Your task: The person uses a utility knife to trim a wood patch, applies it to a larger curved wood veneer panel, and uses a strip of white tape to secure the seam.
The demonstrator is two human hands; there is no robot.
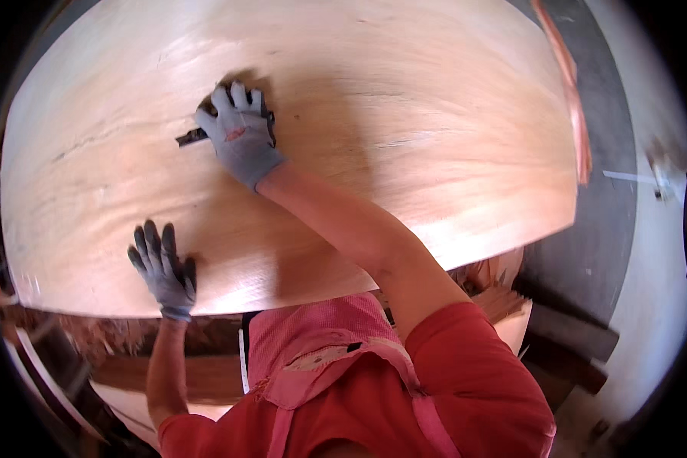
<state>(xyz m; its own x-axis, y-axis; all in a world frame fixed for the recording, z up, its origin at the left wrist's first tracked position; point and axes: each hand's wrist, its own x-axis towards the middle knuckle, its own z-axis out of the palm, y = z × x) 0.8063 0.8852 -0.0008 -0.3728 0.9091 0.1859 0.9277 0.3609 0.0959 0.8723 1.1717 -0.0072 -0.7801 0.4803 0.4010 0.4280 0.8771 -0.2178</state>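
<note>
A wide sheet of pale wood veneer point(450, 145) spreads out in front of me, with dark grain streaks and short cracks in it. My right hand point(240, 130), in a grey glove, reaches across to the left part of the sheet. Its fingers curl over a dark tool pressed on the wood; a black flat end point(191, 137) sticks out on the left. The glove hides most of this tool, so its kind cannot be made out. Near the front left edge, my left hand point(162, 267), gloved in grey with darker fingers, lies flat on the veneer, fingers apart.
A narrow reddish wood strip point(569, 84) lies along the sheet's right edge, over a dark grey surface point(599, 153). Torn veneer scraps point(114, 333) show below the near edge at left. Stacked wood pieces point(504, 305) stand to my right, beside dark beams point(569, 336).
</note>
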